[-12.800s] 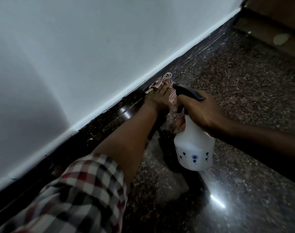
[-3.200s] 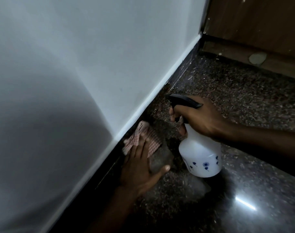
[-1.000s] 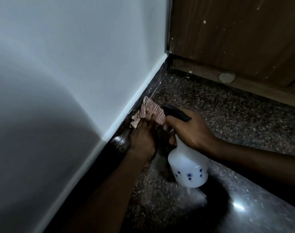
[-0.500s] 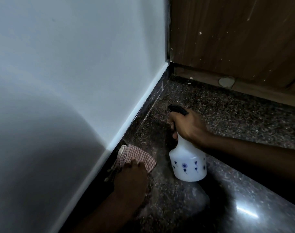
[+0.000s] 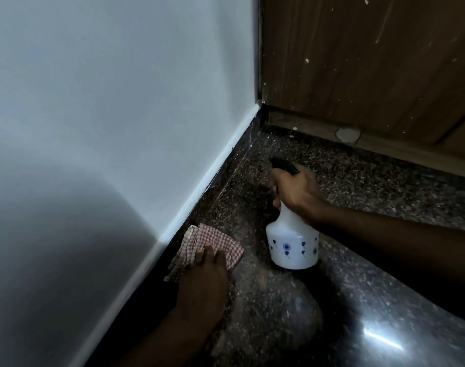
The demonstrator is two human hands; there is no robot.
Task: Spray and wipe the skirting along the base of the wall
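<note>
The dark speckled floor [image 5: 371, 186] has a checked cloth [image 5: 212, 243] lying on it, under the left hand's fingers [image 5: 208, 256].

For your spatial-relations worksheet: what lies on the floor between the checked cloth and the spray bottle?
Nothing: in the head view, only bare speckled granite floor separates the checked cloth from the spray bottle.

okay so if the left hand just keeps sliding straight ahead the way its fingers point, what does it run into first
Nothing close, it seems. The left hand, pressing the checked cloth, points along the dark skirting toward the corner. That strip looks free up to the wooden door frame. The spray bottle stands off to the right, though depth is uncertain.
</note>
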